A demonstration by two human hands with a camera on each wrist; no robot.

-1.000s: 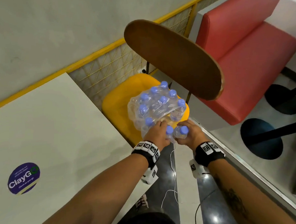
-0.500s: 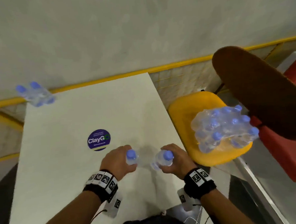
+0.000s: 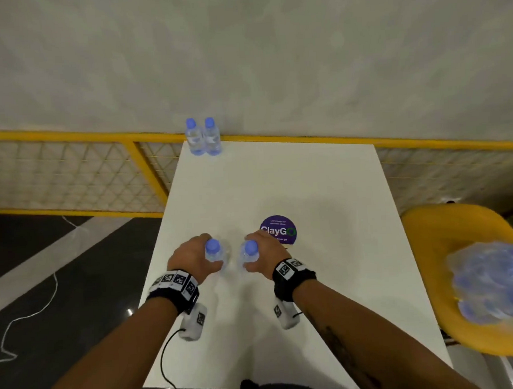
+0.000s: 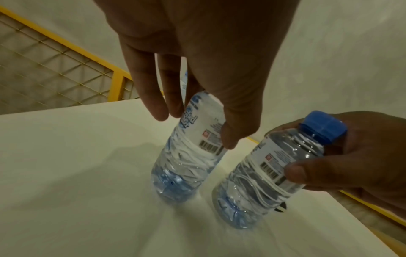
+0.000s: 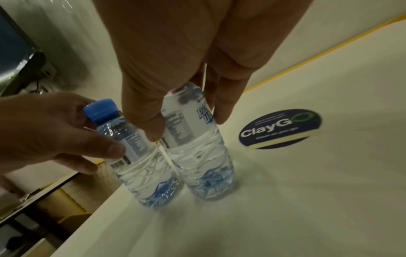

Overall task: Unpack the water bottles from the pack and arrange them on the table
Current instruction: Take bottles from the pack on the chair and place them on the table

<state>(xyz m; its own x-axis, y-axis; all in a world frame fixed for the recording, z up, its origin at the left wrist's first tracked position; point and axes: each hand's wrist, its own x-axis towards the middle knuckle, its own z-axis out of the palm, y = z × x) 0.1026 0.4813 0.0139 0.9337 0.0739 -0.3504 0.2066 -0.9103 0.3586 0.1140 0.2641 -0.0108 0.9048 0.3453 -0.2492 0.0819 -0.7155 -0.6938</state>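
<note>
My left hand [image 3: 205, 255] grips a small clear water bottle [image 3: 214, 253] with a blue cap, held upright by its upper body. My right hand [image 3: 260, 253] grips a second such bottle [image 3: 249, 254] just to its right. Both bottles stand side by side over the near middle of the white table [image 3: 323, 190], their bases at the tabletop. The left wrist view shows my left hand's bottle [image 4: 189, 156]; the right wrist view shows my right hand's bottle [image 5: 197, 153]. Two more bottles [image 3: 204, 137] stand together at the table's far edge. The shrink-wrapped pack [image 3: 498, 288] lies on the yellow chair [image 3: 430, 244].
A round purple ClayGo sticker [image 3: 278, 229] lies on the table just right of my right hand. A yellow mesh railing [image 3: 70, 174] runs behind the table along a grey wall. A white cable [image 3: 32, 310] trails over the dark floor on the left.
Both hands lifted one bottle each from the pack on the chair and carried them left over the table. My view swung from the chair to the table.
</note>
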